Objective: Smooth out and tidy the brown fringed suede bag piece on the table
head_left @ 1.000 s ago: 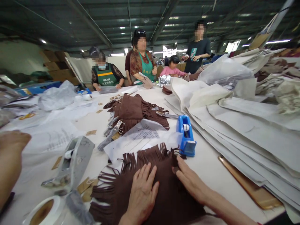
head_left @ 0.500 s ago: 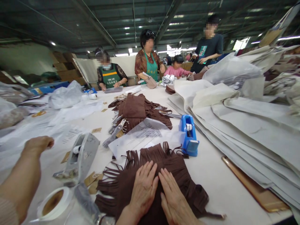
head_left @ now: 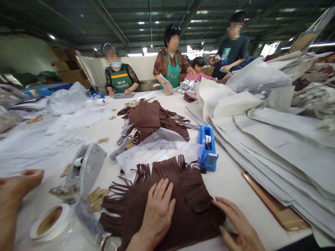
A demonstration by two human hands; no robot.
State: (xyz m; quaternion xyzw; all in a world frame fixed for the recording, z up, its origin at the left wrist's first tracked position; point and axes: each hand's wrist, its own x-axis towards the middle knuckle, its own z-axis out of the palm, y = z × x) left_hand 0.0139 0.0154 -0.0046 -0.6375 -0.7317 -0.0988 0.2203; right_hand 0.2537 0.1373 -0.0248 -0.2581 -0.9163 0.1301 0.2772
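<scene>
- Two hands are on the job: your left hand (head_left: pixel 158 212) lies flat, fingers spread, on the brown fringed suede-like piece (head_left: pixel 167 202), and your right hand (head_left: pixel 237 228) rests open at the piece's right edge, fingertips just touching it. Neither hand grips anything.
- The brown piece lies spread on the white surface (head_left: pixel 235 181) directly under your left hand; its fringe fans out ahead of and to the left of that hand.
- Judging by how it lies, the smoothing looks mostly done: the body is flat, but a small flap just right of your left hand stands folded over, and the fringe strands to the left are tangled.
- Beyond your left hand sits a pile of similar brown fringed pieces (head_left: pixel 151 120); I cannot tell whether those are finished or waiting.
- Ahead of your right hand stands the blue plastic tape dispenser (head_left: pixel 208 148), untouched.
- Left of your left hand are the grey metal tape dispenser (head_left: pixel 83 170) and a white roll of tape (head_left: pixel 49 223), with another person's hand (head_left: pixel 15 183) further left.
</scene>
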